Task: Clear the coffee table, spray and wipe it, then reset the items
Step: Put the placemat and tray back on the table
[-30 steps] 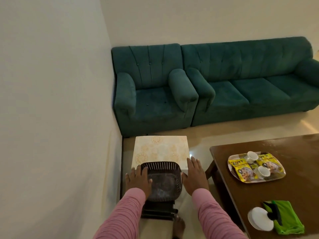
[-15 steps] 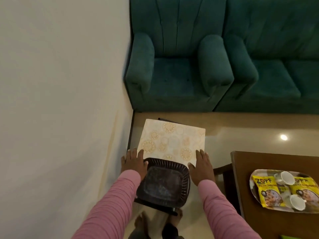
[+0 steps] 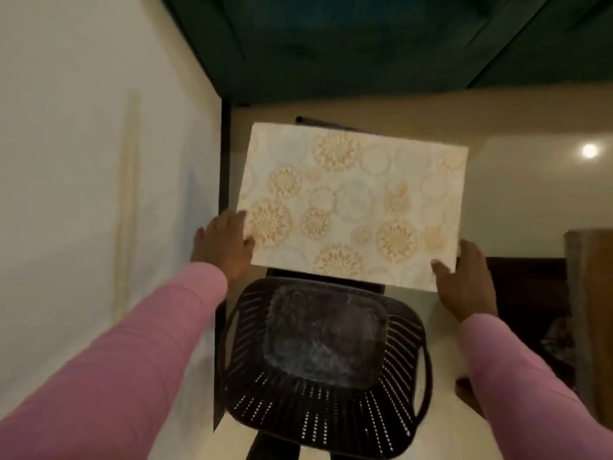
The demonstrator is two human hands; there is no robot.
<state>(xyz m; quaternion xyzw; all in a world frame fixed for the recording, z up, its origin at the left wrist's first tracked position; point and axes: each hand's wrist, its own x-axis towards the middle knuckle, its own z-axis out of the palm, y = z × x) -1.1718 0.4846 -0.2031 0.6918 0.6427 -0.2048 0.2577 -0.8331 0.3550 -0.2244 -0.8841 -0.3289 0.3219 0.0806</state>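
- the left hand (image 3: 223, 248) is gripping the near left corner of the patterned tabletop (image 3: 351, 200), with the thumb lying over the printed face and the fingers wrapping the edge.
- the right hand (image 3: 466, 282) is gripping the near right corner, with the thumb pressing on top and the other fingers going down the side. both hands are closing narrowly on the board, not spreading.
- the tabletop is sitting between the two hands and stretching away from them toward the green sofa (image 3: 331, 44). i cannot tell whether it is being lifted or only steadied on its dark frame.
- the black basket (image 3: 325, 353) is lying below and nearer than both hands, between the pink sleeves (image 3: 159, 333).
- the coffee table (image 3: 593, 310) is showing only as a blurred brown edge just outside the right hand, and its items are out of view.
- as a judgement, the person is readying a side spot and a basket for clearing, so the clearing itself is not yet begun, and spraying and wiping are waiting.
- the next move is likely calling for an even, two-handed shift so the tabletop is not tilting. it also means minding the wall (image 3: 83, 194) close outside the left hand and the basket under the wrists, then turning toward the right hand's side to start collecting.
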